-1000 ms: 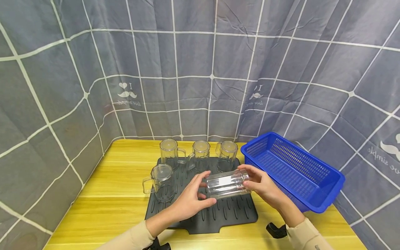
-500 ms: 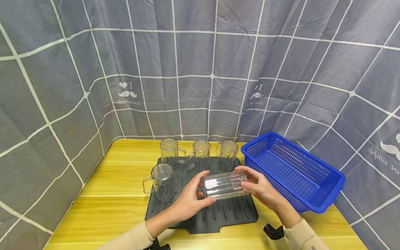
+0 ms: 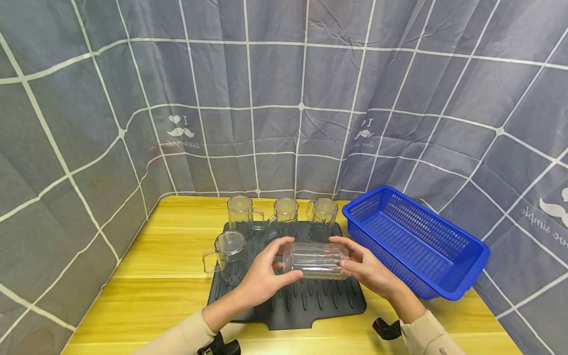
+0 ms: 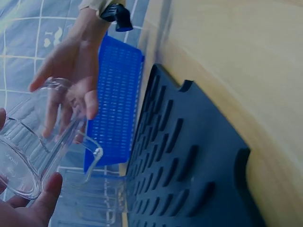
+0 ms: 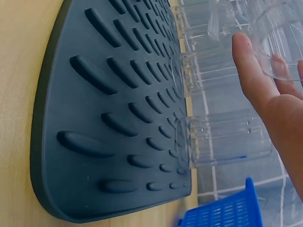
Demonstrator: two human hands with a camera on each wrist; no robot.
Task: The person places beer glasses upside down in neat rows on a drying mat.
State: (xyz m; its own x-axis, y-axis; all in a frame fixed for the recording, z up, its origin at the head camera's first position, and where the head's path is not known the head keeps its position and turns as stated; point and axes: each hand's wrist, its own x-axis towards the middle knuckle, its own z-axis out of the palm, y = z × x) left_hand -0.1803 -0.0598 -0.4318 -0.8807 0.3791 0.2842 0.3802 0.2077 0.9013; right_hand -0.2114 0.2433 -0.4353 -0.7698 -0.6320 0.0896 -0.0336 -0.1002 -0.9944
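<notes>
A clear glass mug (image 3: 315,260) lies sideways in the air between both hands, above the dark grey drying mat (image 3: 319,303). My left hand (image 3: 265,271) grips its base end, thumb in front and fingers over the top. At the mouth end, my right hand (image 3: 370,268) holds the rim between thumb and fingers. The mug's handle (image 4: 94,158) shows in the left wrist view, on the side facing the upturned mugs. In the right wrist view, the right thumb (image 5: 246,59) lies along the glass.
Upside-down glass mugs stand on the mat: one at left (image 3: 231,256), three along the back, including one at the back right (image 3: 323,217). A blue perforated basket (image 3: 412,246) sits at the right on the yellow wood-grain table (image 3: 146,276). A grey checked curtain (image 3: 275,133) hangs behind.
The held mug has shifted left and swung from a slight tilt to nearly level. Both hands have moved a little left with it, the right hand more.
</notes>
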